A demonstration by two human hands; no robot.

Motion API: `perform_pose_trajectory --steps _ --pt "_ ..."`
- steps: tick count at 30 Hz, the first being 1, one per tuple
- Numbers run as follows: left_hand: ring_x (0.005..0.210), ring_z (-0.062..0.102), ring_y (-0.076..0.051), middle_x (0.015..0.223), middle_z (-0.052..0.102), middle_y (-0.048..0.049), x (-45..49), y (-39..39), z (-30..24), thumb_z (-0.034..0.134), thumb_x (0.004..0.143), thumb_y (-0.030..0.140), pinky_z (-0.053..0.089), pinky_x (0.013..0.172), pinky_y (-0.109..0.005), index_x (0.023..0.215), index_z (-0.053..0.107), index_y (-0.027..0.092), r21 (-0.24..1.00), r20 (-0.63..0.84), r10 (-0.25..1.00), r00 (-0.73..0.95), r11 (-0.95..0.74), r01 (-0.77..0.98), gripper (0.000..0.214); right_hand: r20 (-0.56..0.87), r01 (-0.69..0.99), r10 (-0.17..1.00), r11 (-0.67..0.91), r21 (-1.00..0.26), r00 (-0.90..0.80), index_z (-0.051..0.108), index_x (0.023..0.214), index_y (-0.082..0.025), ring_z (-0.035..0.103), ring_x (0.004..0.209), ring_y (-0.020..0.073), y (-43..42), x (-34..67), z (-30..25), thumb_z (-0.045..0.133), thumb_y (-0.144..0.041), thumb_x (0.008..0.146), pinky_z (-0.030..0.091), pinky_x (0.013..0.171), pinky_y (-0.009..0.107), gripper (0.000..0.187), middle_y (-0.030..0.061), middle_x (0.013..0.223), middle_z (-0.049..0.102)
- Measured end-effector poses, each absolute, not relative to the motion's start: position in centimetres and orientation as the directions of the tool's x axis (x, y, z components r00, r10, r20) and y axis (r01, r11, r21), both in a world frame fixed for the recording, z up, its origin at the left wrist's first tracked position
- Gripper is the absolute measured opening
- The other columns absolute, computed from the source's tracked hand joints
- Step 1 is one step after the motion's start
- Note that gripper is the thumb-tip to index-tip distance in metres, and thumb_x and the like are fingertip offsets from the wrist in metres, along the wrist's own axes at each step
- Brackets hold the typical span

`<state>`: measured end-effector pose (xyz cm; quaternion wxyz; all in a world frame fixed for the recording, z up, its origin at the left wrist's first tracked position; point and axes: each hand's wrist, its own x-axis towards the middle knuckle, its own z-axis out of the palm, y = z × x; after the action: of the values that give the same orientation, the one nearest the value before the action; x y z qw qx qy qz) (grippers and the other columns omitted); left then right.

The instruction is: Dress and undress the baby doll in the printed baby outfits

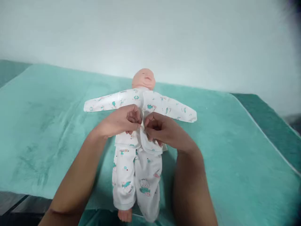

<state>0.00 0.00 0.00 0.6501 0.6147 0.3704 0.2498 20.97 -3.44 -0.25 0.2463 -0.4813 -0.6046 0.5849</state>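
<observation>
The doll (144, 78) is laid on its back on the bench (235, 150), which is covered by a soft green cloth (58, 106). Its head is set close to the middle of the far edge, and its legs are pointed at the near edge. It is dressed in a white shirt (150, 102) and white trousers (146, 175) with little pictures on them. One sleeve (105, 102) is stretched toward the bench's left edge, and the other toward the right edge. One bare foot (124, 215) is shown by the near edge; the other is hidden by the trousers. The left grip (125, 119) and the right grip (163, 129) are held side by side over the doll's tummy. Thumb and finger are pinched on each side, and the shirt's front seems to be held by both, though the very tips are hard to see. The step in hand looks like small, careful work at the shirt's opening; whether it is being closed or opened cannot be told. For the next move, a gentle but firm pinch is called for from both grips, with the two shirt edges kept level so that nothing is pulled crooked.
</observation>
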Motion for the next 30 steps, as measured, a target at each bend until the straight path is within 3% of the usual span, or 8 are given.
perform_pose_trajectory --steps 4,11,19,24,30 --pt "0.052 0.049 -0.005 0.069 0.056 0.0054 -0.1 0.0 -0.1 0.065 0.073 0.008 0.039 0.044 -0.018 0.086 0.053 0.02 0.983 -0.182 0.764 0.619 0.137 0.121 0.021 -0.272 0.265 0.863 -0.168 -0.949 -0.426 0.054 0.091 -0.023 0.052 0.044 0.0069 -3.4 21.2 -0.4 0.061 -0.017 0.081 0.039 0.039 0.016 0.013 -0.0078 0.06 0.062" --pt "0.051 0.046 -0.005 0.069 0.056 0.005 -0.4 0.0 0.2 0.061 0.072 0.008 0.037 0.043 -0.018 0.084 0.053 0.02 0.973 -0.215 0.747 0.629 0.109 0.203 0.019 -0.201 0.169 0.885 -0.141 -0.975 -0.419 0.058 0.093 -0.021 0.071 0.057 0.0136 -3.1 21.1 -0.9 0.064 -0.03 0.091 0.037 0.04 0.016 0.012 0.0002 0.073 0.074" --pt "0.051 0.049 -0.006 0.065 0.058 0.0057 -0.4 0.0 0.5 0.06 0.075 0.012 0.039 0.045 -0.018 0.088 0.055 0.021 0.964 -0.229 0.701 0.675 0.065 0.259 0.016 -0.166 0.112 0.89 -0.13 -0.985 -0.425 0.06 0.095 -0.02 0.07 0.054 0.013 -3.0 21.0 -1.1 0.068 -0.035 0.091 0.037 0.038 0.016 0.017 0.0006 0.073 0.075" --pt "0.051 0.053 -0.007 0.068 0.062 0.0034 -0.5 0.2 0.3 0.057 0.082 0.015 0.044 0.048 -0.019 0.095 0.061 0.019 0.959 -0.223 0.671 0.707 0.02 0.283 0.014 -0.129 -0.017 0.924 -0.145 -0.989 -0.361 0.062 0.092 -0.02 0.075 0.063 0.0168 -2.8 21.2 -1.5 0.07 -0.035 0.09 0.041 0.04 0.017 0.017 0.0014 0.075 0.076" --pt "0.055 0.057 -0.007 0.074 0.068 -0.0007 -0.8 0.3 0.2 0.059 0.09 0.026 0.044 0.05 -0.019 0.087 0.065 0.017 0.956 -0.213 0.633 0.744 -0.024 0.294 0.012 -0.114 -0.182 0.95 -0.172 -0.968 -0.292 0.061 0.091 -0.021 0.077 0.07 0.0176 -2.5 21.4 -1.9 0.074 -0.036 0.087 0.049 0.046 0.017 0.02 0.0023 0.081 0.078"
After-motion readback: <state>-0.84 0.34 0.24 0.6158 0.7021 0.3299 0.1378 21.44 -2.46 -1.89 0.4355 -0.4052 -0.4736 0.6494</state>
